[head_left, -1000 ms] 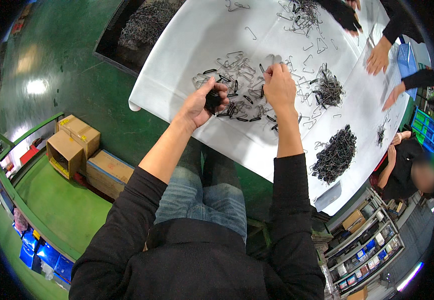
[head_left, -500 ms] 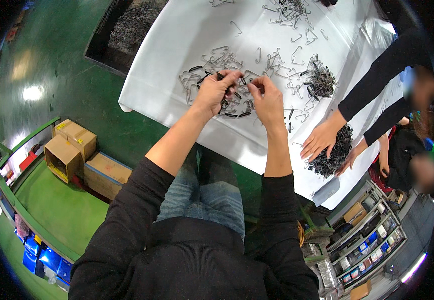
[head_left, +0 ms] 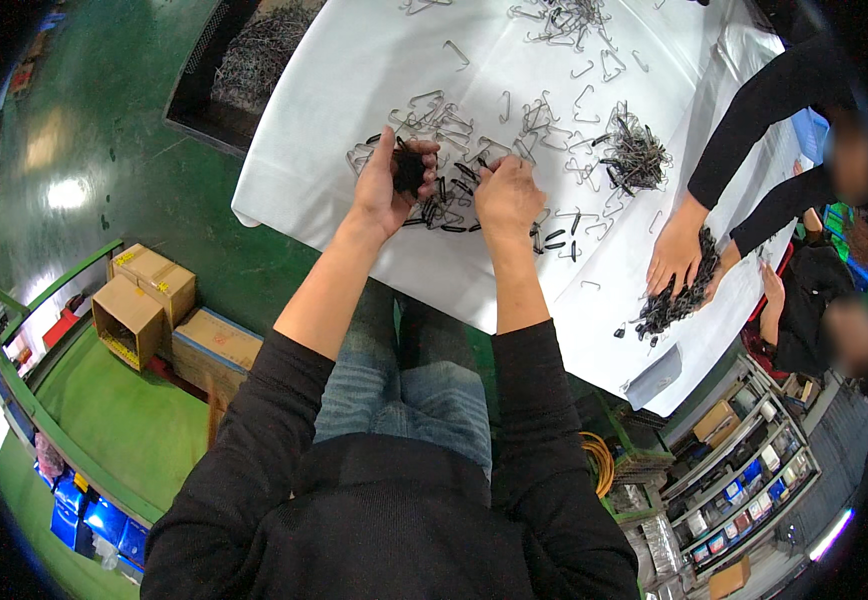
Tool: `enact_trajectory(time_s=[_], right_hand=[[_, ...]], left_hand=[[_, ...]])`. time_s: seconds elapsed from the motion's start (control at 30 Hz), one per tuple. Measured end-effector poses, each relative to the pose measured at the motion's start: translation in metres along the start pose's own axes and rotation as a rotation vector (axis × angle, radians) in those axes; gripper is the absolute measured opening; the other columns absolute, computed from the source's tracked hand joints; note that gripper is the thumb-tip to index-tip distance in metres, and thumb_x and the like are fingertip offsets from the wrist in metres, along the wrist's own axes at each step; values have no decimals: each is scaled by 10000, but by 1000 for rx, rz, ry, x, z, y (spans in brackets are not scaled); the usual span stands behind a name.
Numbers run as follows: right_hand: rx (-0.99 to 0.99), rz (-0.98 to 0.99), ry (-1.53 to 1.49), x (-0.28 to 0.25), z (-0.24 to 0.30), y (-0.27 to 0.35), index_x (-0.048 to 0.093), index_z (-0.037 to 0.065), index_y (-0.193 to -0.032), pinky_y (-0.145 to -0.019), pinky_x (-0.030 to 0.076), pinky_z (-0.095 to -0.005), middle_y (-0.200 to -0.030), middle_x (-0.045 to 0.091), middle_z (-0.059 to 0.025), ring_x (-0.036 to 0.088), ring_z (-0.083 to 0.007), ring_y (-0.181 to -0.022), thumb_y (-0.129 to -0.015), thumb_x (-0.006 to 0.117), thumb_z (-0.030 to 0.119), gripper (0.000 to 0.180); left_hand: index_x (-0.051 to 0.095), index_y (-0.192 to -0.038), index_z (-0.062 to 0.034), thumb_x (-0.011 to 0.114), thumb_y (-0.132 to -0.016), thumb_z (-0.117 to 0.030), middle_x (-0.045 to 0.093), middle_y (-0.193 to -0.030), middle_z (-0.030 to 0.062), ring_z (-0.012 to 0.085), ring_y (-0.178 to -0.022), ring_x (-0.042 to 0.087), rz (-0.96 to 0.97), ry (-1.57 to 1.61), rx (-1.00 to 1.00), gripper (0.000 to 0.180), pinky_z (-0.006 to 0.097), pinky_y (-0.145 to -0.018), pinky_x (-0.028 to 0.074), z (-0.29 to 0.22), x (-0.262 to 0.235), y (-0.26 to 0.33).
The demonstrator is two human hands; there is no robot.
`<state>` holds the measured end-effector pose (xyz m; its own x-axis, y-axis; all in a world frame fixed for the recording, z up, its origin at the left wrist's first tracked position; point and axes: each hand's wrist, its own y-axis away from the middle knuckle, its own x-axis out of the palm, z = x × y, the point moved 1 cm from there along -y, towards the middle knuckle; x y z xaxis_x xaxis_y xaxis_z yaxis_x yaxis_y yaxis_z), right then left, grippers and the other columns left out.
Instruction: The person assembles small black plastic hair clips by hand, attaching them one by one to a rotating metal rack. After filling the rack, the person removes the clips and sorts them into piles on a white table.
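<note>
Presently, head view: two bare hands work low over a white sheet (head_left: 304,130), among wire hooks (head_left: 434,120) and black clips (head_left: 442,190).
Left hand (head_left: 382,190): palm turned up and cupped, fingers curled round a dark clump (head_left: 410,172); thumb raised beside it.
Right hand (head_left: 510,198): knuckles up, fingers bent and bunched together, tips down at the black clips; cannot tell whether one is pinched.
Clips: lying between the hands, mixed with bare hooks; a few more just beyond the right wrist.
Handling, judged: cup the left palm deeply so the clump does not spill; pinch each clip by its thick black part, lifting straight up, since the bent wires probably snag their neighbours.
Sheet: wrinkled, pale; a tangled pile (head_left: 637,150) sits right of the hands, more hooks toward the far edge.
Co-worker: one hand (head_left: 674,258) spread on a dark heap (head_left: 692,292) near the right edge, the other just beside it.
Floor (head_left: 104,130): glossy green; a dark crate (head_left: 192,85) of wire pieces stands beside the sheet's far left edge.
Room: cartons (head_left: 134,320) on a green platform (head_left: 124,400) at left; stocked shelves (head_left: 744,480) and an orange coil (head_left: 602,466) at lower right.
</note>
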<state>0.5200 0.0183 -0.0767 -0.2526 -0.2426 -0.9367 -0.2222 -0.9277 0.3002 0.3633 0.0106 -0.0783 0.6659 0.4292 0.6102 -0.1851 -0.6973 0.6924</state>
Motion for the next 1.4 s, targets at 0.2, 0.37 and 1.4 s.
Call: enact_trajectory(time_s=[0.2, 0.37, 1.4], right_hand=[[-118, -100, -244, -8, -11, -2, 586, 30, -889, -730, 457, -444, -898, 615, -127, 616, -332, -799, -816, 643, 169, 167], [69, 38, -447, -26, -39, -15, 643, 91, -897, -738, 469, -417, -893, 638, -128, 615, -312, -859, -796, 668, 154, 122], [-160, 66, 59, -8, 5, -10, 636, 120, -951, -804, 415, -424, -989, 616, -56, 609, -255, -914, -812, 675, 262, 203]], left_hand=[[588, -1014, -6, 438, -974, -381, 562, -807, 34, 155, -696, 541, 19, 32, -25, 406, 274, -604, 451, -5, -13, 8], [604, -1000, -21, 546, -937, -327, 610, -842, 45, 170, -788, 607, 20, -40, -21, 318, 292, -670, 501, -7, -23, 11], [521, -871, -68, 526, -951, -331, 505, -735, 16, 117, -637, 497, 160, 254, -65, 274, 240, -557, 449, -24, -53, 15]])
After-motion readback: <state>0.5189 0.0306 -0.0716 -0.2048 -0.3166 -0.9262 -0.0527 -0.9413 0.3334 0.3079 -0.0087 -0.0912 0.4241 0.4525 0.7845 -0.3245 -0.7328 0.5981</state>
